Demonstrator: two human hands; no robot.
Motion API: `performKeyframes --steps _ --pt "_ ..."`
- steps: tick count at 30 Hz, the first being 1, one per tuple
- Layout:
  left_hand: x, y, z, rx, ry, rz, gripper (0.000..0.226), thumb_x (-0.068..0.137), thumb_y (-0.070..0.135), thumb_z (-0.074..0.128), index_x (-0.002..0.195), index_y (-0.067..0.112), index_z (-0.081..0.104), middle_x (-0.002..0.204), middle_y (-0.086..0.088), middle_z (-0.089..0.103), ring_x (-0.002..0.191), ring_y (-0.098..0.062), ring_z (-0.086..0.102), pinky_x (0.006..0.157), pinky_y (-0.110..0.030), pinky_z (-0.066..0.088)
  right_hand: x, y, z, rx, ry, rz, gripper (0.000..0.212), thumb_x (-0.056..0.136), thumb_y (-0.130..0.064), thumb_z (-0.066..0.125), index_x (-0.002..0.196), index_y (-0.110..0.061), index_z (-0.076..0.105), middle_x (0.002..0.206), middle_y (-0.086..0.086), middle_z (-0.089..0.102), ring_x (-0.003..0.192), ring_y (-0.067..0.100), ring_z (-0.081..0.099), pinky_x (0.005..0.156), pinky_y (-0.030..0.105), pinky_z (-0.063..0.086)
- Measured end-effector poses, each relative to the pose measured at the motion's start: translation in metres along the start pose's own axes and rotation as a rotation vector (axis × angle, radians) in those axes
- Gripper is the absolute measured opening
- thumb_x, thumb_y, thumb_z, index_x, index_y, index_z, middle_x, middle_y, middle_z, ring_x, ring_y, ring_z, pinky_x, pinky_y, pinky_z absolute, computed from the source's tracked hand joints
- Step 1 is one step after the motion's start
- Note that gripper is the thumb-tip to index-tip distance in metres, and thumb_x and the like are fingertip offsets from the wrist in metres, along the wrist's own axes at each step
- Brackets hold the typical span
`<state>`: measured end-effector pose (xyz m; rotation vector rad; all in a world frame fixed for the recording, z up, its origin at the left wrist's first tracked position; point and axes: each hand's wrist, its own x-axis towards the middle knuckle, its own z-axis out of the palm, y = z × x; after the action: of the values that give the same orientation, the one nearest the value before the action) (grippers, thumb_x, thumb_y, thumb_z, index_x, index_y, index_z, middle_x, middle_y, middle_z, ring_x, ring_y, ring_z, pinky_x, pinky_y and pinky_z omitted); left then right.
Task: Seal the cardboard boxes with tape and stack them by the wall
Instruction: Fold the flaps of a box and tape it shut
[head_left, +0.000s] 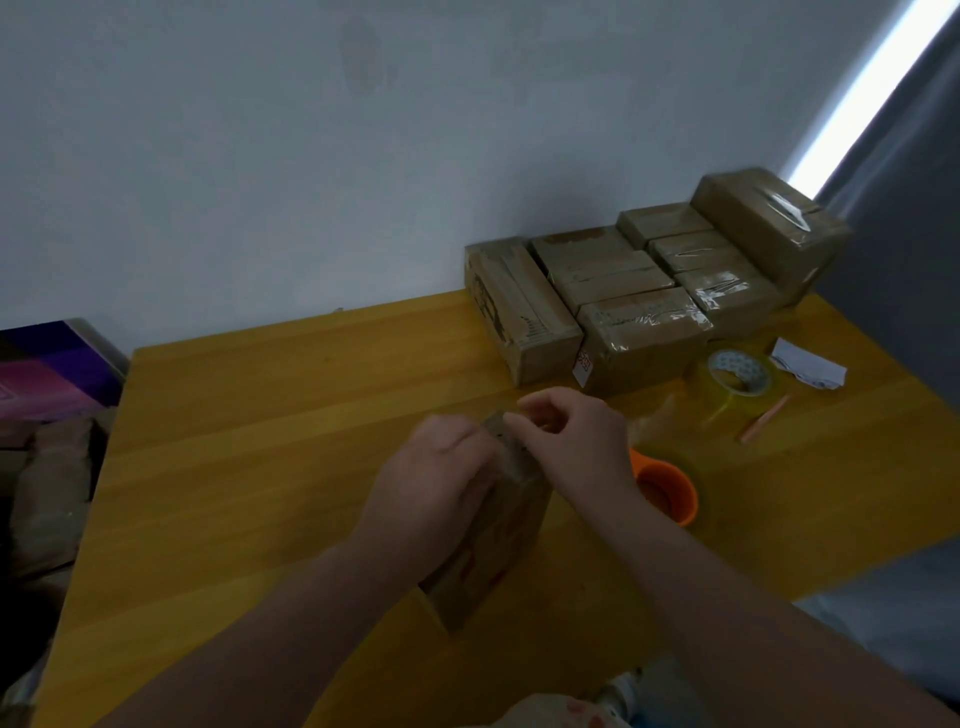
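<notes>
A long brown cardboard box (493, 545) lies on the yellow wooden table (249, 441), its far end raised toward the wall. My left hand (436, 483) grips the box's left side near that end. At the box's top end my right hand (566, 441) pinches something with curled fingers; what it pinches is blurred. Several taped cardboard boxes (623, 291) stand grouped against the wall at the back right, with one larger box (769, 228) on top at the far right. A roll of clear tape (737, 379) lies in front of them.
An orange tape roll (667, 493) sits just right of my right wrist. A thin pink stick (766, 426) and a folded white paper (808, 369) lie near the clear roll. A grey curtain (904, 208) hangs at the right. Brown clutter lies left of the table.
</notes>
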<state>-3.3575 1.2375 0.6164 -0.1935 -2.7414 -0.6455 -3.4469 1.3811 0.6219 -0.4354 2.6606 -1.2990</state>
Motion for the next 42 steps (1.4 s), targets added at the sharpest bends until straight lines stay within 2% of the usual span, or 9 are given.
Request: performKeyframes --steps 3,6,10,16,23,32,35,38,42 --pt "0.004 0.002 -0.003 0.02 0.022 -0.305 0.049 0.074 0.038 0.076 0.112 0.021 0.05 0.107 0.008 0.042 0.1 -0.006 0.036 0.083 -0.025 0.037 0.006 -0.003 0.0 -0.06 0.024 -0.009 0.006 0.089 -0.026 0.068 0.083 -0.024 0.068 0.074 -0.019 0.057 0.074 -0.001 0.056 0.063 0.007 0.039" --pt "0.011 -0.003 -0.006 -0.078 -0.18 -0.471 0.078 0.08 0.048 0.068 0.144 0.025 0.031 0.137 0.008 0.038 0.128 -0.012 0.036 0.104 -0.028 0.033 0.007 -0.002 0.0 -0.056 0.031 0.001 0.01 0.089 -0.026 0.067 0.079 -0.025 0.066 0.073 -0.018 0.057 0.073 -0.001 0.055 0.064 0.01 0.04" --pt "0.013 -0.005 -0.007 -0.048 -0.375 -0.33 0.065 0.095 0.047 0.048 0.152 0.028 0.021 0.155 0.012 0.025 0.138 -0.008 0.026 0.109 -0.022 0.024 0.009 -0.002 0.0 -0.016 0.031 0.068 0.009 0.087 -0.027 0.069 0.079 -0.024 0.067 0.074 -0.016 0.059 0.074 0.001 0.056 0.062 0.011 0.038" --pt "0.01 0.0 -0.003 0.092 -0.427 -0.212 0.057 0.102 0.044 0.024 0.153 0.031 0.003 0.16 0.012 0.009 0.145 -0.008 0.013 0.116 -0.03 0.024 0.012 -0.001 0.0 0.073 0.008 0.144 0.008 0.085 -0.03 0.07 0.079 -0.024 0.069 0.077 -0.014 0.061 0.077 0.0 0.056 0.066 0.017 0.043" --pt "0.01 0.006 -0.002 0.164 -0.412 -0.174 0.055 0.102 0.045 0.018 0.153 0.033 0.0 0.16 0.014 0.003 0.145 -0.009 0.016 0.108 -0.031 0.036 0.015 -0.001 -0.008 0.418 -0.154 0.352 0.014 0.085 -0.022 0.064 0.079 -0.014 0.074 0.086 0.003 0.073 0.086 0.017 0.067 0.079 0.035 0.054" --pt "0.015 0.002 0.002 0.113 -0.49 -0.194 0.052 0.102 0.046 0.019 0.151 0.042 0.001 0.16 0.015 0.0 0.144 -0.012 0.02 0.106 -0.033 0.038 0.017 0.0 -0.012 0.515 -0.2 0.388 0.031 0.091 -0.038 0.061 0.09 -0.01 0.073 0.086 0.002 0.073 0.083 0.015 0.067 0.069 0.029 0.048" --pt "0.015 0.002 0.002 0.123 -0.449 -0.184 0.052 0.102 0.046 0.022 0.151 0.041 0.007 0.16 0.014 0.005 0.144 -0.011 0.02 0.105 -0.031 0.038 0.018 0.001 -0.011 0.403 -0.177 0.341 0.03 0.085 -0.043 0.068 0.085 -0.013 0.074 0.087 0.002 0.074 0.087 0.017 0.069 0.077 0.035 0.056" --pt "0.011 0.002 0.001 0.17 -0.296 -0.186 0.047 0.1 0.043 0.035 0.146 0.033 0.035 0.154 0.013 0.029 0.139 -0.009 0.033 0.101 -0.027 0.041 0.017 0.0 -0.008 0.27 -0.165 0.285 0.032 0.082 -0.046 0.072 0.087 -0.015 0.075 0.087 -0.001 0.072 0.087 0.015 0.067 0.079 0.034 0.057" --pt "0.002 0.001 0.001 0.219 -0.081 -0.047 0.036 0.089 0.04 0.046 0.104 0.021 0.074 0.113 0.006 0.07 0.105 -0.015 0.066 0.081 -0.026 0.054 0.018 -0.008 -0.005 -0.032 -0.129 0.147 0.027 0.084 -0.045 0.07 0.087 -0.019 0.073 0.077 -0.015 0.06 0.076 0.0 0.054 0.063 0.016 0.042"
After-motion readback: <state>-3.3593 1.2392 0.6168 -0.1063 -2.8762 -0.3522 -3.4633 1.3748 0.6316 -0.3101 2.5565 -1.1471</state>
